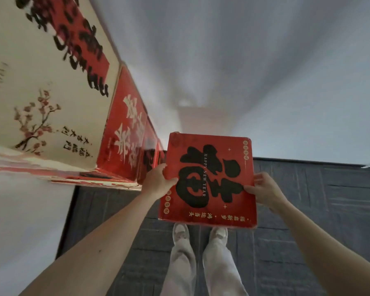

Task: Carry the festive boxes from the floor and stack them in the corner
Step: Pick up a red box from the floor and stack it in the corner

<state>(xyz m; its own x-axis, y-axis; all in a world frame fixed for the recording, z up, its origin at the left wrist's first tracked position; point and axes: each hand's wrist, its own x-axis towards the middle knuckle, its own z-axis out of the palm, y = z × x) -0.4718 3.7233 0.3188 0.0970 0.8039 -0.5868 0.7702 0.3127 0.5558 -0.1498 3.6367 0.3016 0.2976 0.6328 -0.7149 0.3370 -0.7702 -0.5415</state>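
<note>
I am holding the box [209, 180] flat above my feet, left hand [156, 180] and right hand [265, 189] pinching its opposite side edges. The stack [124, 124] is standing far-left of it, nearer my left hand.

A plain room, likely an office or storeroom: bare white walls [254, 60] fill 12 to 2 o'clock, meeting dark grey carpet tiles [318, 210] at 4 o'clock. Printed red and cream gift boxes [51, 92] stand stacked at 10 o'clock.
</note>
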